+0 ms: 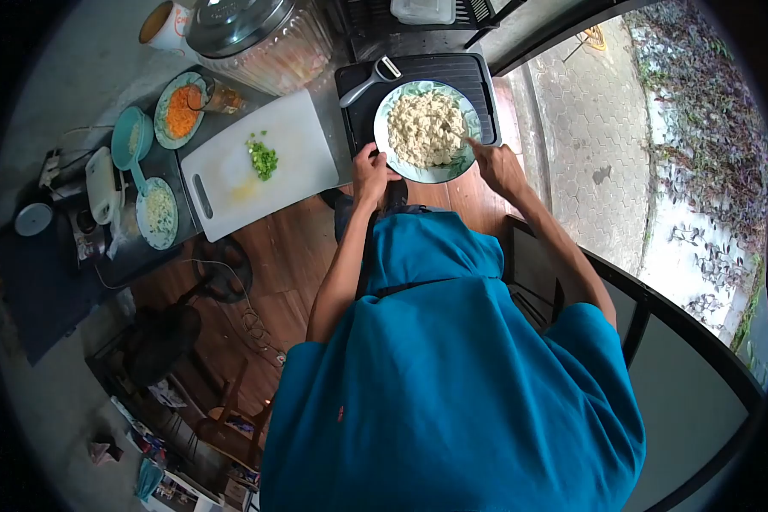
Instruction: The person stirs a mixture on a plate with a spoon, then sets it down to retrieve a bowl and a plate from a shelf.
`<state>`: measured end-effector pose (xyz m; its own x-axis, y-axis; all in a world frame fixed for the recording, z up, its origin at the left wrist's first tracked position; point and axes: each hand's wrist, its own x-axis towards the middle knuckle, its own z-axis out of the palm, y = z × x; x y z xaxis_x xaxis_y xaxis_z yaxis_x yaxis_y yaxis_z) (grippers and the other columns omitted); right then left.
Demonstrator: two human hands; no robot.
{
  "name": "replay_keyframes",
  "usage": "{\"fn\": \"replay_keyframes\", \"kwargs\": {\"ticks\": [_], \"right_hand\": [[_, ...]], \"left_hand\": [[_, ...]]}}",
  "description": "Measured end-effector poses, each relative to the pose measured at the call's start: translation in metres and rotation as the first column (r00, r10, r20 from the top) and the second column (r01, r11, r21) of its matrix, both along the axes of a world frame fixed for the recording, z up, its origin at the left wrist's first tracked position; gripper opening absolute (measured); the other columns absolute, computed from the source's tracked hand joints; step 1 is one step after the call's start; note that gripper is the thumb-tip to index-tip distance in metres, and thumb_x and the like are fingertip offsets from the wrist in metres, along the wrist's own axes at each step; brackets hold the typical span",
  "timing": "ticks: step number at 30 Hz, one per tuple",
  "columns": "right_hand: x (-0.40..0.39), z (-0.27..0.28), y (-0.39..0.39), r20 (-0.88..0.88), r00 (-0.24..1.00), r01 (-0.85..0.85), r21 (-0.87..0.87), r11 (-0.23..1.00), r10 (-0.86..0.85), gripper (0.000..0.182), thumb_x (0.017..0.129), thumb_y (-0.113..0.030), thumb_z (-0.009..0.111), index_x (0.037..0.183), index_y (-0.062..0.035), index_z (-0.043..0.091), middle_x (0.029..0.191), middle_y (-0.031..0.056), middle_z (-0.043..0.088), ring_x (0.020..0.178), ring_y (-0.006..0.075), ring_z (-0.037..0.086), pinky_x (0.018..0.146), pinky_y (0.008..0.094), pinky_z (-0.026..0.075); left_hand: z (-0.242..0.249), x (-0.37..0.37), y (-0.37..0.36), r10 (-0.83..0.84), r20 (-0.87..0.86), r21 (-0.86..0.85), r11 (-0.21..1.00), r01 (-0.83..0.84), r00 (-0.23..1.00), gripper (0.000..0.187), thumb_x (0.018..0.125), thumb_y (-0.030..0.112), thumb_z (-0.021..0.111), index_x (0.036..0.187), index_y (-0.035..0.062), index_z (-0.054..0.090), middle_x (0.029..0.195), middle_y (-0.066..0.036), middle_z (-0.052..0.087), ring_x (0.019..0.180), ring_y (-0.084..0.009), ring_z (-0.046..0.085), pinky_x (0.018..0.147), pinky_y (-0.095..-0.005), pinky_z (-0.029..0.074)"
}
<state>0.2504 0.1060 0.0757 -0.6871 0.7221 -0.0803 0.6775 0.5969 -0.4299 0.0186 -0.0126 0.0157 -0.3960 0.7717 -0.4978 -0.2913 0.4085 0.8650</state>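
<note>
In the head view, the left hand (369,171) gripped the near rim of a round green-patterned plate (464,160) heaped with pale crumbled food (425,128), which sat on a black ridged tray (478,77) on the surface. The right hand (497,166) was closed on a thin utensil, hardly visible, poking into the food, while a white plastic cutting board (290,162) with chopped green bits (263,159) lay just left of the tray

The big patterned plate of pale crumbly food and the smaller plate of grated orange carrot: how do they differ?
The big patterned plate of pale crumbly food sits on a black tray; the smaller plate of grated carrot sits left, beyond the white cutting board. The left hand holds the big plate's rim and the right hand reaches into it; the carrot plate is untouched. Both are round.
</note>
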Motion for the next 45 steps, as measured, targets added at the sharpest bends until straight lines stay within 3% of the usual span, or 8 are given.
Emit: {"fn": "replay_keyframes", "kwargs": {"ticks": [3,7,11,16,20,33,39,45], "right_hand": [[0.01,-0.003,-0.013,-0.213,0.974,0.069,-0.013,0.998,-0.07,0.03,0.088,-0.008,0.049,0.114,-0.007,0.063,0.067,0.025,0.056,0.05,0.0332,0.057,0.049,0.0409,0.044],[0.013,0.043,-0.02,-0.171,0.972,0.147,-0.083,0.986,-0.16,0.03,0.086,-0.004,0.048,0.112,-0.0073,0.064,0.07,0.0262,0.054,0.052,0.0333,0.058,0.051,0.0399,0.044],[0.036,0.031,-0.015,-0.02,0.997,-0.08,-0.13,0.988,0.078,0.041,0.079,-0.003,0.049,0.118,-0.0098,0.06,0.068,0.0173,0.061,0.055,0.0311,0.059,0.054,0.0416,0.047],[0.016,0.003,-0.005,0.212,0.961,-0.171,-0.058,0.983,0.18,0.047,0.076,-0.003,0.047,0.123,-0.0089,0.054,0.066,0.0202,0.06,0.059,0.0325,0.061,0.052,0.0424,0.048],[0.014,-0.01,0.008,0.025,0.991,-0.133,0.011,0.991,0.133,0.048,0.077,-0.002,0.045,0.124,-0.0076,0.053,0.067,0.0217,0.061,0.056,0.0337,0.061,0.052,0.0434,0.049],[-0.002,-0.012,-0.005,0.06,0.979,-0.196,-0.007,0.981,0.196,0.039,0.083,-0.005,0.048,0.12,-0.0077,0.059,0.071,0.0241,0.06,0.055,0.0331,0.06,0.051,0.0399,0.048],[-0.013,0.011,-0.008,-0.004,0.999,-0.036,-0.159,0.987,0.036,0.04,0.083,-0.008,0.047,0.121,-0.0123,0.059,0.071,0.0219,0.062,0.064,0.0375,0.061,0.058,0.0464,0.05],[-0.005,-0.014,-0.005,0.057,0.993,-0.099,-0.047,0.994,0.101,0.039,0.083,-0.008,0.048,0.12,-0.0118,0.059,0.07,0.0223,0.061,0.062,0.0364,0.062,0.056,0.0454,0.05]], "left_hand": [[-0.001,-0.01,0.005,-0.014,-0.068,-0.007,1.0,0.013,0.998,0.032,0.094,0.01,0.046,0.121,-0.0068,0.045,0.092,-0.017,0.062,0.066,-0.0206,0.065,0.058,-0.0297,0.057],[-0.006,-0.012,0.003,0.107,-0.05,0.042,0.994,-0.105,0.993,0.032,0.095,0.012,0.047,0.121,-0.0055,0.047,0.092,-0.016,0.062,0.069,-0.0204,0.065,0.06,-0.0311,0.058],[-0.003,0.005,-0.011,0.049,0.167,0.016,0.998,-0.053,0.985,0.03,0.097,0.013,0.042,0.122,-0.0036,0.042,0.094,-0.018,0.061,0.068,-0.0259,0.067,0.06,-0.0326,0.059],[-0.014,0.003,-0.003,0.008,-0.042,0.093,0.996,-0.004,0.999,0.032,0.098,0.011,0.038,0.125,-0.0059,0.037,0.094,-0.021,0.062,0.065,-0.0258,0.067,0.055,-0.031,0.056],[-0.008,-0.009,0.009,-0.005,-0.071,0.047,0.999,0.008,0.997,0.038,0.098,0.011,0.036,0.129,-0.0092,0.032,0.09,-0.02,0.062,0.063,-0.0262,0.067,0.058,-0.0304,0.056],[-0.006,-0.033,0.022,-0.123,-0.181,0.007,0.992,0.126,0.976,0.035,0.097,0.01,0.037,0.126,-0.0085,0.04,0.087,-0.017,0.063,0.061,-0.0219,0.065,0.053,-0.0286,0.055],[-0.003,-0.041,0.027,-0.179,-0.23,-0.044,0.984,0.174,0.957,0.041,0.097,0.01,0.036,0.133,-0.0095,0.032,0.09,-0.018,0.063,0.063,-0.0212,0.065,0.055,-0.0284,0.055],[-0.001,-0.05,0.032,-0.217,-0.268,-0.064,0.976,0.207,0.939,0.037,0.096,0.01,0.039,0.129,-0.0061,0.041,0.087,-0.017,0.062,0.059,-0.018,0.063,0.052,-0.0279,0.053]]}}
